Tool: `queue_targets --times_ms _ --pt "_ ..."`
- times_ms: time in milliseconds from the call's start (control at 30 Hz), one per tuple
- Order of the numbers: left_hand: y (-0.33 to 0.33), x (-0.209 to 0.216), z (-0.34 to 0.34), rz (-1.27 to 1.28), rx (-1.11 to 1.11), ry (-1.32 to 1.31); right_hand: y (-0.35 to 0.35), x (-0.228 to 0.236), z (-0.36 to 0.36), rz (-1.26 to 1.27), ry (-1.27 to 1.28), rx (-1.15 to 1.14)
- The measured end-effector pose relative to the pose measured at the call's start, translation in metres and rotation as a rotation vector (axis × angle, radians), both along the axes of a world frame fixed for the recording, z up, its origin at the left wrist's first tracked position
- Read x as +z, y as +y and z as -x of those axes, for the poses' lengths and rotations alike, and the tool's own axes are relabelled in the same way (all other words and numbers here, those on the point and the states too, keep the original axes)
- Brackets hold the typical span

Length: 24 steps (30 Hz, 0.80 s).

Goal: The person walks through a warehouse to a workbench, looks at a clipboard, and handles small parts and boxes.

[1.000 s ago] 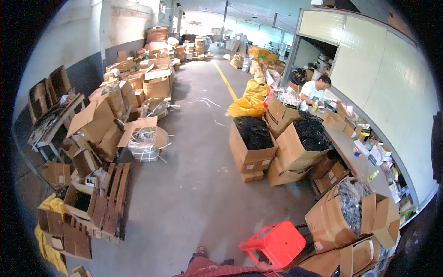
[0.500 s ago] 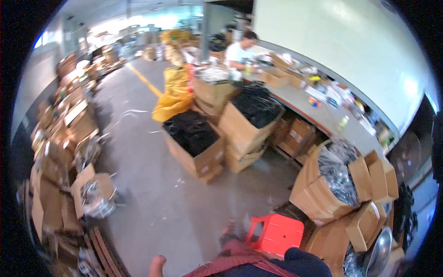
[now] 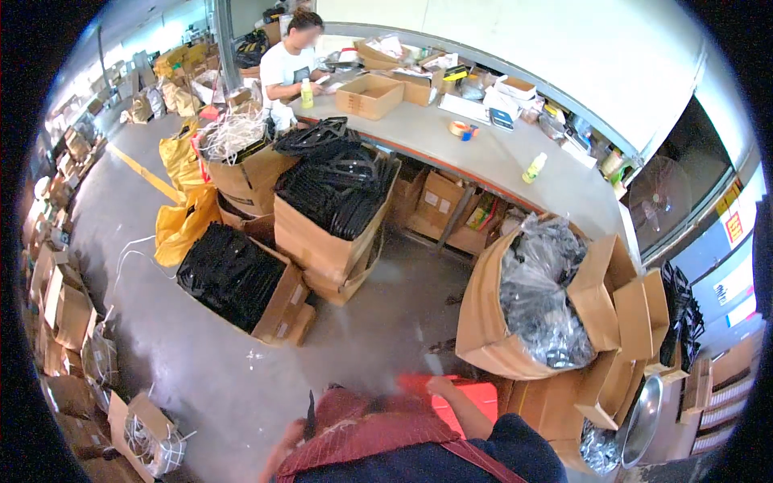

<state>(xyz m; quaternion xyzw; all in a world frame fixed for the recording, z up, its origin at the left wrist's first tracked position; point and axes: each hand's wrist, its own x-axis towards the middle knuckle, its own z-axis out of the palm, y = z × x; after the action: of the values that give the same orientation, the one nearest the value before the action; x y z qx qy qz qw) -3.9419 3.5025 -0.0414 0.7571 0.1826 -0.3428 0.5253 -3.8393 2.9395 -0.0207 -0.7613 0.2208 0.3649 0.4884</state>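
Note:
My right hand (image 3: pixel 440 388) is at the far edge of a red plastic stool (image 3: pixel 475 406), fingers bent over it. That side of the stool is smeared by motion. Low on the left, my left hand (image 3: pixel 293 435) is partly cut off by the dark red apron (image 3: pixel 362 443) on my front. A thin, pointed black piece (image 3: pixel 311 414) sticks up from it; its kind cannot be made out. Ahead stand cartons packed with black plastic hanger-like frames (image 3: pixel 229 278), one box (image 3: pixel 322 229) taller than the other.
A large carton (image 3: pixel 483 322) of clear plastic bags stands right, beside open cartons and a metal basin (image 3: pixel 642 423). A long worktable (image 3: pixel 483 153) holds boxes and bottles; a person (image 3: pixel 286 72) works at its far end. Boxes line the left, one with white strapping (image 3: pixel 153 443).
The view has swung right, so the cartons and table sit further left. My right hand now shows at the stool, and the black piece has come into view at my left hand.

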Motion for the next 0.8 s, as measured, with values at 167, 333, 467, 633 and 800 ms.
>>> queue_targets --times_ms 167,333,467,633,800 --pt "-0.079 0.148 -0.192 0.174 -0.064 -0.036 0.003 -0.009 -0.091 -0.379 -0.189 0.084" --pt "-0.134 0.199 -0.352 0.288 -0.358 -0.200 0.077 0.111 -0.260 -0.160 -0.471 0.326" --pt "-0.177 0.238 -0.467 0.171 -0.568 -0.355 0.099 0.270 -0.384 -0.069 -0.580 0.320" --pt "-0.237 0.271 -0.598 0.129 -0.728 -0.522 0.059 0.454 -0.490 0.031 -1.477 0.449" --pt "-0.310 0.337 -0.694 0.165 -0.776 -0.610 -0.003 0.591 -0.532 -0.208 -2.085 0.568"
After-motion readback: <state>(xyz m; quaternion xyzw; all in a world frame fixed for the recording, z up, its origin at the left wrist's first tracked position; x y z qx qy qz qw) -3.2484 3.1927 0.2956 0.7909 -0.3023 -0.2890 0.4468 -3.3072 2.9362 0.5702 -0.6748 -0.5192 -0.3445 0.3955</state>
